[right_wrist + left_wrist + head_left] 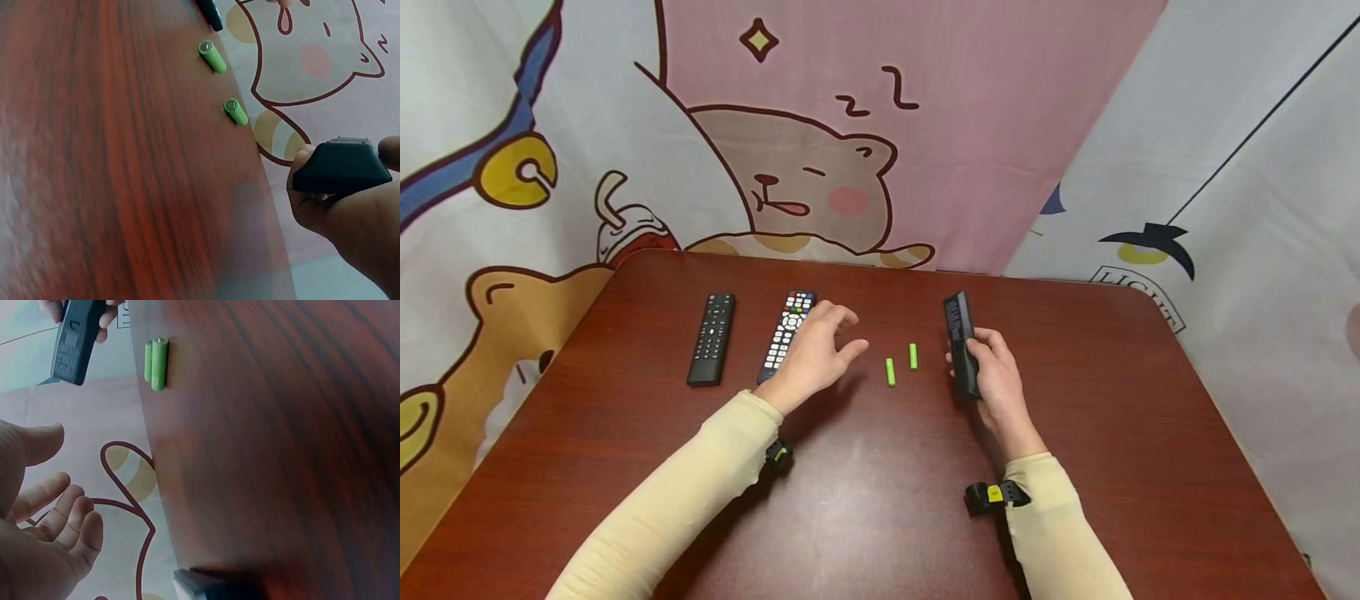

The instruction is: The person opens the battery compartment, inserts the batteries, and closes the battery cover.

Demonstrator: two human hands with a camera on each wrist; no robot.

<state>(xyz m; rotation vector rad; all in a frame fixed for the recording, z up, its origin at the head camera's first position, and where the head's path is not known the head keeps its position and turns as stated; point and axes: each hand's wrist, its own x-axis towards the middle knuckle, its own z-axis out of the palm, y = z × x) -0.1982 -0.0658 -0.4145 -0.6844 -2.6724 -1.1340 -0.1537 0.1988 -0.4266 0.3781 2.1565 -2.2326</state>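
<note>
My right hand [1000,379] grips a black remote control [961,337], tilted on its side above the table. In the left wrist view the held remote [76,344] shows its back with moulded print and a small notch. Its dark end [342,169] faces the right wrist camera, fingers on one side and thumb on the other. My left hand [812,350] hovers with relaxed, spread fingers and holds nothing, partly covering a remote with white buttons [792,321]. Between the hands lie two green batteries, a nearer one [891,372] and a farther one [913,357].
Another black remote [711,340] lies at the left on the brown wooden table [865,517]. Behind the table's far edge hangs a cartoon-printed curtain [1000,100]. Each wrist wears a black strap with a camera.
</note>
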